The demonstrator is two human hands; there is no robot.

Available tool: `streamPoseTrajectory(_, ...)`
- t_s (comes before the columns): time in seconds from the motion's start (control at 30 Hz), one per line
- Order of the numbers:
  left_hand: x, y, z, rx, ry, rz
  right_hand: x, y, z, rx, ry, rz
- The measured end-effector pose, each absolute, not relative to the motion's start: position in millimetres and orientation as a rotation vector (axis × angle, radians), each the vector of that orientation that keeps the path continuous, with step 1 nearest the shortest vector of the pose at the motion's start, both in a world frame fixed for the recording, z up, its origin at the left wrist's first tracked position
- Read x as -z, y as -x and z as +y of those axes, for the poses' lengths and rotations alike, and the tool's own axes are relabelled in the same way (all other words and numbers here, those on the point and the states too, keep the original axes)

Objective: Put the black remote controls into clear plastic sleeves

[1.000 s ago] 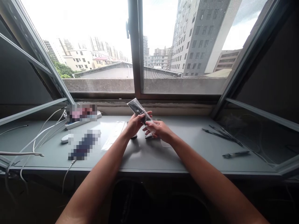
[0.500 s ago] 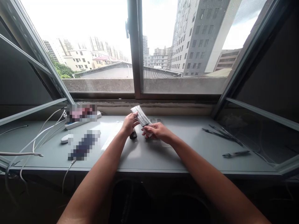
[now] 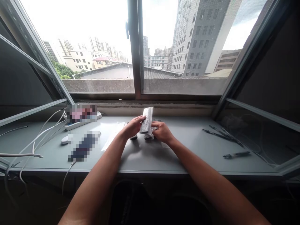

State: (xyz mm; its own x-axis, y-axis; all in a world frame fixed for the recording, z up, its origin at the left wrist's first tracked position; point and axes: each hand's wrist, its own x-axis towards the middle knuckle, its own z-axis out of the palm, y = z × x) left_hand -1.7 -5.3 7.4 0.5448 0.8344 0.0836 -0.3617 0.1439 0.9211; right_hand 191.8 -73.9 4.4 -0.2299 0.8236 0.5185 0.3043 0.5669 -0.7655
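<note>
Above the middle of the desk, my left hand (image 3: 134, 127) grips a flat, pale grey plastic-wrapped packet (image 3: 147, 120), held steeply tilted with its top toward the window. What is inside the wrap I cannot make out. My right hand (image 3: 162, 132) is closed at the packet's lower right, its fingers on crumpled clear plastic (image 3: 149, 135). Below my left hand, the rounded end of a black remote control (image 3: 133, 137) shows on the desk; the rest is hidden. Another dark end sits under the crumpled plastic, mostly covered.
On the left of the grey desk (image 3: 150, 164) lie a white sheet (image 3: 110, 142), a blurred dark item (image 3: 84, 147) with a cable, a white mouse-like object (image 3: 65, 140) and a power strip (image 3: 82, 122). Pens (image 3: 236, 155) and dark cables (image 3: 222, 136) lie right. A window stands behind.
The packet has turned from leaning left to nearly upright and shifted right. My left hand has moved slightly right with it, and my right hand now grips crumpled plastic lower down.
</note>
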Motion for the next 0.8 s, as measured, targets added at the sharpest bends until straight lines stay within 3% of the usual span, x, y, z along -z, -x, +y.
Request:
streamPoseTrajectory(0.37, -11.3, 12.9, -7.1, -0.811, -1.211, 0.514, 8.0, -193.7, -65.3, -0.249, 1.058, -1.801)
streamPoseTrajectory(0.8, 3.6, 12.6, 7.2, -1.015, -1.174, 0.690, 3.5, -192.4, -70.2, -0.629, 1.192, -1.742)
